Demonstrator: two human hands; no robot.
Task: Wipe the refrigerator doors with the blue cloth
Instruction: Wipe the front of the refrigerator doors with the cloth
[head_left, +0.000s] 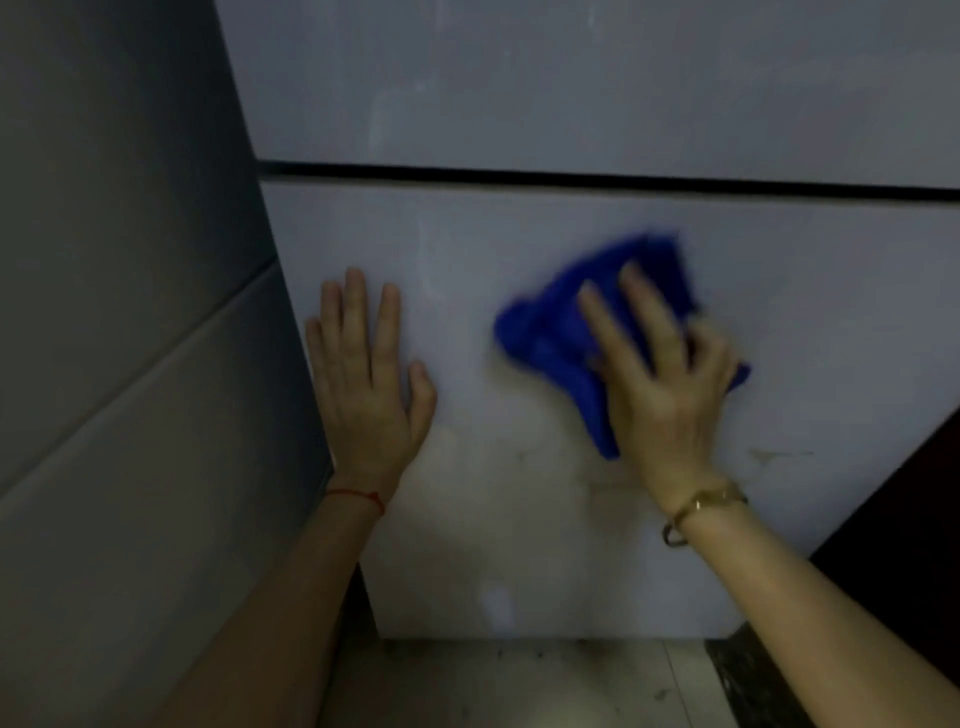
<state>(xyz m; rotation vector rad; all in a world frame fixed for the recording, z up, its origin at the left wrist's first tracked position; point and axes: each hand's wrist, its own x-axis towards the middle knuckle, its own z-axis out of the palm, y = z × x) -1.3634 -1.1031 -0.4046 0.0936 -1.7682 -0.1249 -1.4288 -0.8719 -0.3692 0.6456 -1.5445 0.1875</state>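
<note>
Since the cloth (566, 332) looks soft and light, right hand (670, 384) presses it bunched under spread fingers on the lower door (519, 519); left hand (369, 384) braces open, flat.

Dim, greyish light, with a warmer patch low on the lower door (519, 493). The blue cloth (561, 332) and right hand (670, 384) smear with motion blur. Straight edges bow toward the frame's sides

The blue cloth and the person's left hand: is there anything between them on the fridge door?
Nothing. In the head view, only bare pale door surface separates the left hand, flat on the door, from the blue cloth under the right hand.
</note>
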